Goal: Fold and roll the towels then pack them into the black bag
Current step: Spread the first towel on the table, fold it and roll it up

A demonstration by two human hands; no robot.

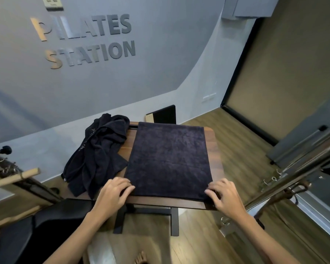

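In the centre of the frame we see a dark towel [169, 159] spread flat as a long rectangle on a small wooden table [215, 147], its far edge at the table's back and its near edge along the front rim. The left hand [113, 195] sits at the towel's near left corner, fingers curled and close together, the tips gripping the cloth edge. The right hand [224, 197] sits at the near right corner, fingers bent and slightly spread, pinching that corner against the table's front. Whether the thumbs lie under the fabric we cannot tell.

Just left of the flat towel, a heap of crumpled dark towels [96, 155] lies on the table's left side and hangs over its edge. Behind the table, a black board [164, 114] leans against the grey wall [141, 82], which carries raised letters reading PILATES STATION [88, 40] in the upper left. A black padded surface [27, 235] fills the lower left, metal bars [297, 172] cross the right side, and wood-look flooring [236, 145] lies beneath. We cannot make out a black bag.
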